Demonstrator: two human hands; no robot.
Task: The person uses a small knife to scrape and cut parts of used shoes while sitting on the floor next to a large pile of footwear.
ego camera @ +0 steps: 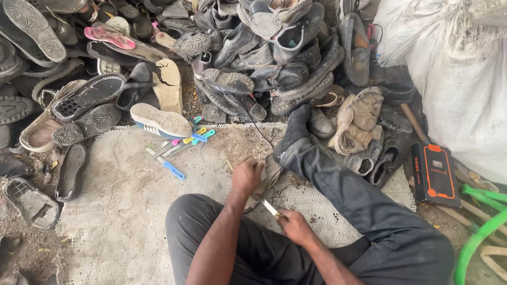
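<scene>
The person is sitting on a pale mat [121, 211] on the ground, with the left hand [246, 177] closed on a worn piece of shoe [269, 177] and pressing it down beside the outstretched leg, while the right hand [293, 226] is gripping a small knife [266, 206] whose blade is pointing into that piece. The cutting appears to be only partly done: the piece is looking whole under the fingers, and no cut-off part is clearly lying near it. A great heap of old shoes and loose soles [232, 58] is filling the far side, seemingly waiting. Several spare knives with blue and yellow handles [182, 145] are lying on the mat just beyond reach, beside a white sneaker sole [161, 120]. To the right, an orange-and-black box [435, 174], white sacks [454, 74] and a green hose [478, 232] are crowding the leg.
</scene>
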